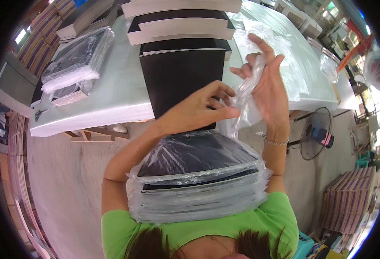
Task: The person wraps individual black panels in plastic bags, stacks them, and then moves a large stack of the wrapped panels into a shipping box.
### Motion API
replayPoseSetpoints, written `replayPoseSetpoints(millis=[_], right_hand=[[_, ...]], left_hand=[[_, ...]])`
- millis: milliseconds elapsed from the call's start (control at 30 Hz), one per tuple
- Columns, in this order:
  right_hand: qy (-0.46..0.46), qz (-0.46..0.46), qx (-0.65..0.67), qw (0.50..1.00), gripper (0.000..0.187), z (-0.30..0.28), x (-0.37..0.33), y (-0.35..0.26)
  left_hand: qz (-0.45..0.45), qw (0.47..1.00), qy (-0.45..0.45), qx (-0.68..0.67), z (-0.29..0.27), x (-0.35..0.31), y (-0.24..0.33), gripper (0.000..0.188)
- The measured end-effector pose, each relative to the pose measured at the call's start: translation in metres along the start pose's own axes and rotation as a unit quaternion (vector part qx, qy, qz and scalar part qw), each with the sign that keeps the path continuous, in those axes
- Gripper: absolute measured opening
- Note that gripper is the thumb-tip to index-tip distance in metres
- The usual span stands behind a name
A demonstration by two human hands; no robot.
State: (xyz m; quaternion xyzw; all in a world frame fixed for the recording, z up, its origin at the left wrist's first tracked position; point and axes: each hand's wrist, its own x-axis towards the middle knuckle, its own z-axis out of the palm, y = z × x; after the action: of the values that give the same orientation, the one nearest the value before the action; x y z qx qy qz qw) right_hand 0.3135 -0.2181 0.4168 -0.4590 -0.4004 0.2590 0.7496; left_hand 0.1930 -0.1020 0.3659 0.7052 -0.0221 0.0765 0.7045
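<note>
Raised in the air is a crumpled clear plastic bag (247, 97), between my two hands. My right hand (270, 84) has it running across the palm, caught by bent fingers, with the index finger stretched up. My left hand (203, 105) has curled fingers and its thumb against the bag's near side; the fingertips' hold is partly hidden. Below, against my body, lies a stack of black books in clear plastic (198, 185). Just beyond my left hand a black-covered book (181, 75) leans at the table's front, with thick unwrapped black books (181, 26) piled behind it.
The pale covered table (125, 97) spans the far side. On its left lie plastic-wrapped books (75, 58) and scissors (40, 114). Loose clear plastic sheets (280, 56) spread over its right part. A floor fan (316, 134) stands at the right, with a striped stack (347, 200) nearer.
</note>
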Motion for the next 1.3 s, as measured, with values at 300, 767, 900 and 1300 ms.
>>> replayPoseSetpoints(millis=[300, 767, 900, 1300], right_hand=[[-0.156, 0.17, -0.091, 0.969, 0.071, -0.027, 0.003, 0.018], [-0.067, 0.074, -0.22, 0.97, 0.019, -0.024, 0.013, 0.042], [-0.034, 0.07, -0.26, 0.962, 0.018, -0.019, 0.016, 0.043], [0.005, 0.007, -0.324, 0.946, 0.019, -0.032, 0.016, 0.059]], left_hand=[[0.037, 0.991, 0.109, -0.064, -0.033, -0.012, -0.008, 0.011], [0.035, 0.932, 0.175, 0.315, -0.057, -0.023, 0.02, 0.044], [0.029, 0.936, 0.173, 0.304, -0.052, -0.018, 0.007, 0.034], [-0.132, 0.979, 0.098, 0.117, -0.071, -0.043, -0.029, 0.026]])
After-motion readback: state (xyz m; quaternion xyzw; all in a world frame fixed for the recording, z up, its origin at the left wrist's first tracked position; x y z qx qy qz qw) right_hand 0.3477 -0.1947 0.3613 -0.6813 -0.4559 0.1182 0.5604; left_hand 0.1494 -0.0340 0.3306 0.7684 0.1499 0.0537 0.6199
